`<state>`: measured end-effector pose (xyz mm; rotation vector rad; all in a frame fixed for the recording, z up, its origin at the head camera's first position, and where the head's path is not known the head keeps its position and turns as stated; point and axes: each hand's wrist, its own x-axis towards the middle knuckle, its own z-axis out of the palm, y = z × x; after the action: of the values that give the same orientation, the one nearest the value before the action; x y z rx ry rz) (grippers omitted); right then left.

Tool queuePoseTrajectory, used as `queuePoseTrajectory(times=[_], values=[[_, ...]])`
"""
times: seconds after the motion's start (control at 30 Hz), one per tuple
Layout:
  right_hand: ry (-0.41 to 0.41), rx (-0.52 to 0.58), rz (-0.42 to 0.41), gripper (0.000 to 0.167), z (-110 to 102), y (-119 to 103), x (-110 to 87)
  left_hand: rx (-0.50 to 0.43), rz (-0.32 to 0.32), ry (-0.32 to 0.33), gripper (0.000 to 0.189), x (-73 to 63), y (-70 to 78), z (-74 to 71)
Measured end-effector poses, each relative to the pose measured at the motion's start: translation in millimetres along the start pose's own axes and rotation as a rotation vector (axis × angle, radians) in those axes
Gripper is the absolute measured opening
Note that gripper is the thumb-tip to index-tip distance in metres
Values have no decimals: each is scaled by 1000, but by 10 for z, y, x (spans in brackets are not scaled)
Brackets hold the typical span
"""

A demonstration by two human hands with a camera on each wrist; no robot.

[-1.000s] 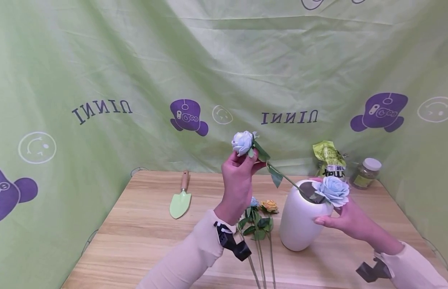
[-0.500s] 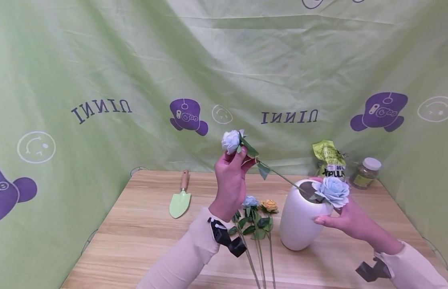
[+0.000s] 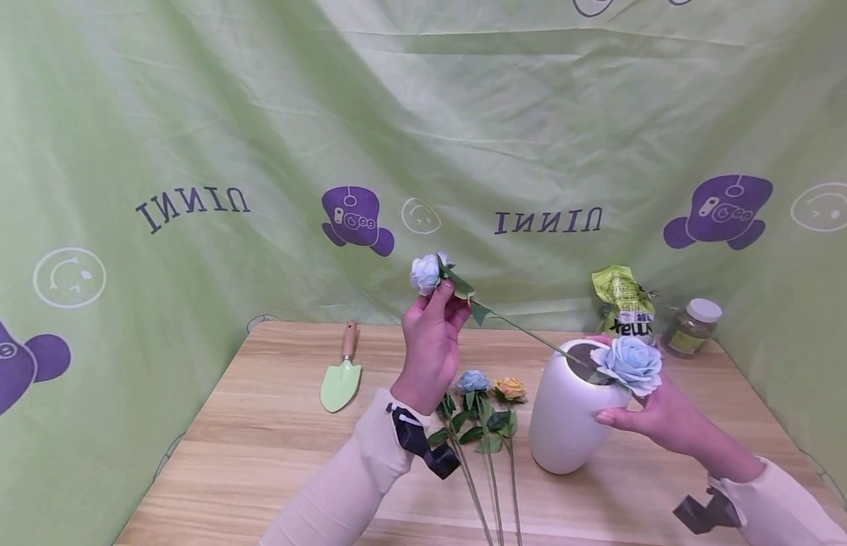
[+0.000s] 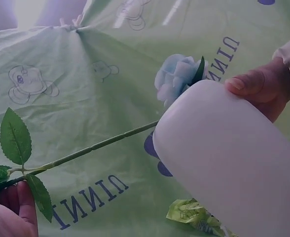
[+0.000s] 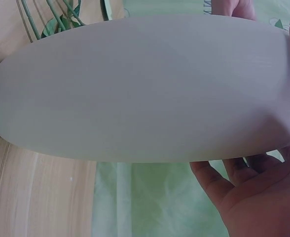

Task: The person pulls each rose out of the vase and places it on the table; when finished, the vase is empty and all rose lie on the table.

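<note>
A pale blue rose [image 3: 426, 273] is pinched just under its bloom by my left hand [image 3: 428, 349]. Its long green stem [image 4: 103, 144] slants down to the right into the mouth of a white vase [image 3: 566, 425]. Standing upright on the table, the vase is gripped near its rim by my right hand [image 3: 669, 417], thumb in front and fingers behind. Another light blue rose [image 3: 631, 365] leans over the vase's right rim. In the right wrist view the vase wall [image 5: 135, 89] fills most of the picture, with fingers [image 5: 214, 182] curving against it.
Left of the vase lie a blue rose [image 3: 473, 381], an orange rose [image 3: 509, 389] and a third stem whose bloom is hidden. A green hand trowel [image 3: 340, 385] lies further left. Behind the vase stand a green packet [image 3: 621, 296] and a lidded jar [image 3: 692, 330].
My left hand has moved left with the rose, and the stem now lies at a flatter slant with more of it showing outside the vase. The right hand and vase have stayed put.
</note>
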<state>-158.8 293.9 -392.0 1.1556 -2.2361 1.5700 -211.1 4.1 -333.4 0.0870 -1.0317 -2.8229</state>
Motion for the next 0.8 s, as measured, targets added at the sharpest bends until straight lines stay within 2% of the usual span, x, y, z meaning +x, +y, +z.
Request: queuePoseTrajectory(times=[0.13,0.4,0.8], values=[[0,-16,5,96,-5,3,-3,-1,-18,17,12,25,1,-33],[1,2,14,95,-10,-2,2,-32,-110,78,5,103,19,-126],[-5,7,22,95,-16,-6,4,-110,-155,127,6,229,46,-321]])
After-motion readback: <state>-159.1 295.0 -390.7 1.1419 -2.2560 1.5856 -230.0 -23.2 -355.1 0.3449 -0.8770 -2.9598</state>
